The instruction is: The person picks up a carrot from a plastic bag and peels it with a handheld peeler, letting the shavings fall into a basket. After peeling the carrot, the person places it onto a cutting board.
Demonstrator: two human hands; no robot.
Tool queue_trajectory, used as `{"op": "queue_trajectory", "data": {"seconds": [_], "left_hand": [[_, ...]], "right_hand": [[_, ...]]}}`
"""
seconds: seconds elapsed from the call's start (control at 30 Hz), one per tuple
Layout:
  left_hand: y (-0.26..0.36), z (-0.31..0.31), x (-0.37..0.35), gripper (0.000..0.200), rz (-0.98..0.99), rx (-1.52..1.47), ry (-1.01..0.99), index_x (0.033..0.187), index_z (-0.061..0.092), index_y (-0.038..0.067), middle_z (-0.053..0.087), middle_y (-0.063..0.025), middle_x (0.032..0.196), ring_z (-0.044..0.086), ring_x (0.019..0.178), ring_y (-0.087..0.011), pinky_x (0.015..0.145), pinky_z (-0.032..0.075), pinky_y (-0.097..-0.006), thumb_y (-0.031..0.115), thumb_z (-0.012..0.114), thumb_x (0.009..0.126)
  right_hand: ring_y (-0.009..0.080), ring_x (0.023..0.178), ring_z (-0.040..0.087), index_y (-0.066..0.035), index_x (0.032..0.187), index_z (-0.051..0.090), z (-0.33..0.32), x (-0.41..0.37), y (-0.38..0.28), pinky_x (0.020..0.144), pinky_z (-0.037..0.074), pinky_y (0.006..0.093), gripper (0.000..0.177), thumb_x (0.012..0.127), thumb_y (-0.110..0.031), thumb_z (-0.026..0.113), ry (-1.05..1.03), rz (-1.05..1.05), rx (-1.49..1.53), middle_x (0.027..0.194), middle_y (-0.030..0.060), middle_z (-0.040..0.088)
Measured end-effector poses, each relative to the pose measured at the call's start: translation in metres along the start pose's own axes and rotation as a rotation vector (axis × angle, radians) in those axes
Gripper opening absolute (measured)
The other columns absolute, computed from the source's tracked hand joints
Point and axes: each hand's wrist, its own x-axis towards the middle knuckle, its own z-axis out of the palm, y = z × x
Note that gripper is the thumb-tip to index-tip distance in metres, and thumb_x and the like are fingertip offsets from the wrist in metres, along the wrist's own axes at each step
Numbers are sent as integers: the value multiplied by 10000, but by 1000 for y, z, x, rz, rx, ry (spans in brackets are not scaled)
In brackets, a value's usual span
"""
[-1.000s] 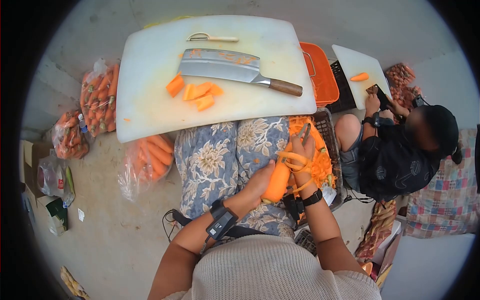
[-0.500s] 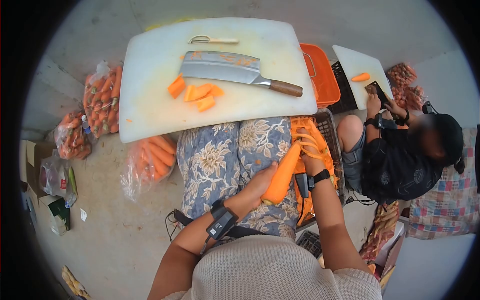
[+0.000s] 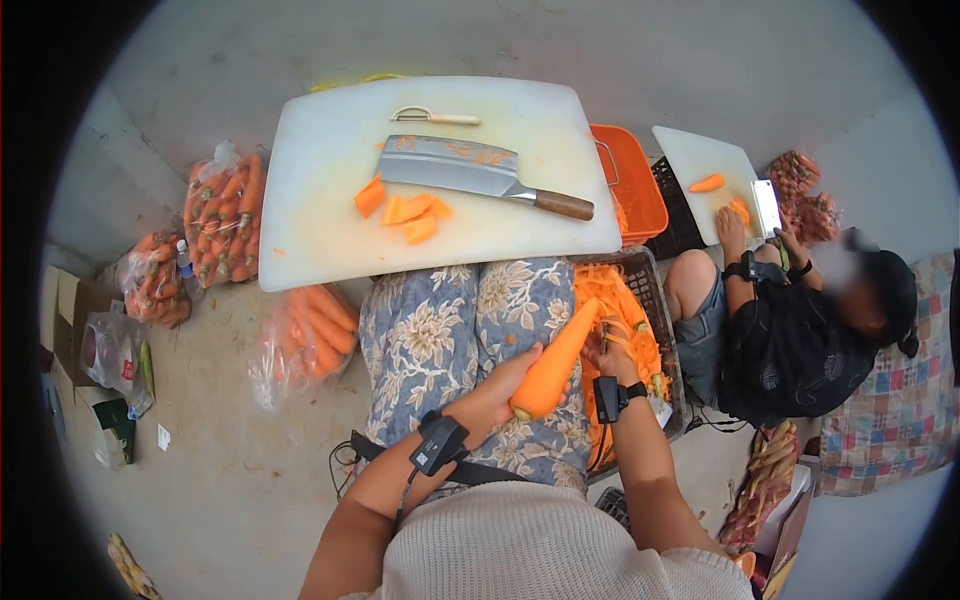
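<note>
My left hand (image 3: 508,382) is closed round the thick end of a large peeled carrot (image 3: 556,366), held slanting over my lap with its narrow end pointing away from me. Just right of it, my right hand (image 3: 614,362) grips a small peeler (image 3: 604,337), mostly hidden by the fingers. Orange peel strips (image 3: 622,332) hang about those fingers. Below the right hand stands a dark crate (image 3: 652,280) with a heap of peelings. Ahead, a white cutting board (image 3: 330,150) bears a cleaver (image 3: 450,163), a white-handled peeler (image 3: 436,116) and several carrot chunks (image 3: 405,209).
Bagged carrots (image 3: 225,220) stand to the left, with another bag (image 3: 315,330) beside my knees. An orange bin (image 3: 637,190) sits right of the board. At far right a co-worker (image 3: 800,340) holds a blade over a smaller board (image 3: 690,150).
The view has tilted, so the board appears lower. My right hand has drawn back from the carrot's narrow end toward me. The co-worker's blade has turned, and cut carrot shows beside it.
</note>
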Motion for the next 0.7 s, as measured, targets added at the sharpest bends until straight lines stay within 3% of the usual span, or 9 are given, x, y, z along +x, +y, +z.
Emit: {"op": "queue_trajectory", "data": {"seconds": [0.07,0.13,0.2,0.27,0.33,0.37,0.4,0.47,0.7], "left_hand": [[-2,0,3,512,19,-36,3,1155,466,21,597,-173,909,622,749,-253,622,526,-365,451,291,939],[-5,0,3,518,23,-66,7,1169,459,23,594,-175,928,621,771,-253,649,526,-369,453,286,939],[-5,2,2,511,45,-57,-18,1196,443,30,581,-170,1006,610,857,-241,705,518,-369,443,278,944],[-10,2,7,504,74,-32,66,1205,436,30,569,-163,1048,597,904,-235,726,515,-366,433,277,947],[-15,6,9,498,106,-11,154,1214,429,31,557,-156,1089,585,952,-229,746,511,-364,424,276,950],[-17,10,9,484,129,-1,159,1212,430,28,552,-147,1105,575,974,-224,763,507,-358,407,275,954],[-17,12,9,471,153,7,166,1210,431,25,546,-138,1120,565,996,-220,780,503,-352,391,274,959],[-14,16,5,462,170,36,186,1208,428,17,547,-137,1113,571,985,-221,783,502,-343,375,272,961],[-4,16,8,438,169,98,198,1194,431,4,555,-142,1080,602,915,-214,754,513,-307,341,269,965]], "right_hand": [[178,740,522,-95,935,470,31,-62,0,738,528,346,217,790,-217,576,50,-237,-169,828,32,467],[148,658,491,-90,934,459,53,-103,9,728,508,297,211,789,-198,567,50,-277,-186,786,6,457],[168,940,493,-62,1057,444,57,-134,22,785,470,322,335,803,-231,581,-54,-550,-391,1021,50,459],[157,947,482,-32,1090,434,67,-158,35,796,447,295,355,800,-178,578,-156,-661,-398,1017,57,463],[164,890,478,11,1056,408,76,-169,48,714,448,272,337,775,-78,572,-141,-991,-646,995,94,422],[208,973,434,43,1103,395,70,-157,54,751,427,306,420,760,-90,598,-154,-1066,-727,1089,136,370],[208,973,434,43,1103,395,70,-152,56,751,427,306,420,760,-90,598,-154,-1062,-728,1089,136,370],[249,972,428,46,1097,413,79,-150,58,820,395,337,425,748,-96,609,-32,-1189,-1064,1093,150,378],[290,987,412,43,1002,429,95,-146,49,864,357,358,333,749,-95,596,-13,-1167,-1070,1096,171,380]]}}
